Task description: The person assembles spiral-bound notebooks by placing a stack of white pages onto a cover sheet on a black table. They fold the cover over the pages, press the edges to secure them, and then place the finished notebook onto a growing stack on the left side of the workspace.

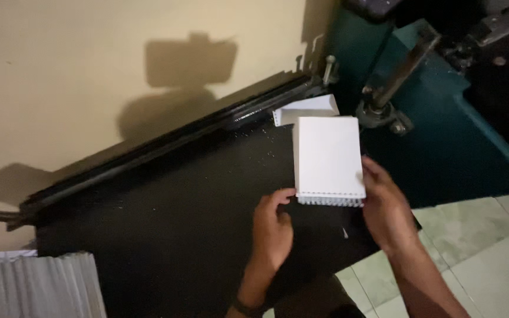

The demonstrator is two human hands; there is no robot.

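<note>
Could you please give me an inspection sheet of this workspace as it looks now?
Surface: black work table, specked with small white bits.
Job's things: white paper stack with a punched, toothed near edge.
Clutter: second white sheet behind it; pale paper pile at the near left.
Grippers: left hand and right hand grip the stack's near corners.
Cables: nothing seen.
Surroundings: cream wall, teal machine with lever, tiled floor.

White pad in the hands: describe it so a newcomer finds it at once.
On the black work table beside the teal machine, both hands meet at a white paper pad: left hand at its near corner, right hand on its right edge. Unlike the loose white sheet behind it, its near edge is punched with comb-like teeth.
</note>
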